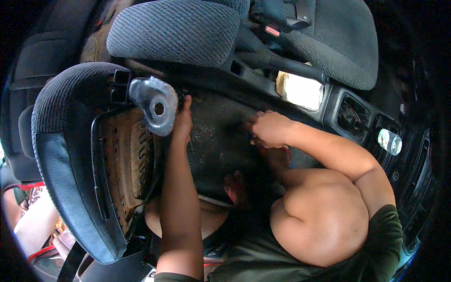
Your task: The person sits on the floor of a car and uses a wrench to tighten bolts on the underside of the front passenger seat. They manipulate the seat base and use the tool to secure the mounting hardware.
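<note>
A car seat (70, 155) in dark ribbed cloth and smooth trim is tipped up on the left, its brown metal underside (124, 160) turned toward me. A grey metal bracket (143, 101) with a round hole sticks out from it. My left hand (183, 123) grips the seat beside this bracket, some fingers hidden behind it. Over the dark floor (211, 136), my right hand (270, 129) is closed with its fingers curled down. Whatever it may hold is too small and shadowed to make out.
Beyond the floor runs a centre console (329, 101) with a white packet (300, 91) and an open gear-lever recess (354, 115). A clear jar (390, 142) lies farther right. Other seats (174, 33) stand behind. My bare knee (324, 216) and foot (235, 185) crowd the near side.
</note>
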`<move>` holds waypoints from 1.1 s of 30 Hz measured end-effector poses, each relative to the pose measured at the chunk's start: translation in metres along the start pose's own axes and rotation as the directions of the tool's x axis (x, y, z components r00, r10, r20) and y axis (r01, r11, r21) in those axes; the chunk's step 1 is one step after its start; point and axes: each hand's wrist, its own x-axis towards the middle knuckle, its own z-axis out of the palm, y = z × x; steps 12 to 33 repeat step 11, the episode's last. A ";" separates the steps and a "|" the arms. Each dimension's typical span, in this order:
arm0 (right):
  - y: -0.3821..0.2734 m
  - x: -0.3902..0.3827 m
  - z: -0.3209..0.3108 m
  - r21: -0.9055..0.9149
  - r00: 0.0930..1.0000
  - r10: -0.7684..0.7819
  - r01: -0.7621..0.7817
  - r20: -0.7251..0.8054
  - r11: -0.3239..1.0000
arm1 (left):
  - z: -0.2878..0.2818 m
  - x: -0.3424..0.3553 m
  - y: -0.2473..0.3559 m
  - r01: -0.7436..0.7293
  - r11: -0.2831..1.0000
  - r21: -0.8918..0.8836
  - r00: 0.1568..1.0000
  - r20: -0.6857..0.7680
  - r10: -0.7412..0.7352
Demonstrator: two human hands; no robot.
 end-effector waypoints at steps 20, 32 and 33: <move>0.001 0.022 0.000 0.077 0.991 -0.051 0.041 0.126 0.996 | -0.027 0.067 -0.040 -0.372 0.811 0.451 0.922 0.076 0.380; 0.001 0.022 0.000 0.077 0.991 -0.051 0.041 0.126 0.996 | -0.027 0.067 -0.040 -0.372 0.811 0.451 0.922 0.076 0.380; 0.001 0.022 0.000 0.077 0.991 -0.051 0.041 0.126 0.996 | -0.027 0.067 -0.040 -0.372 0.811 0.451 0.922 0.076 0.380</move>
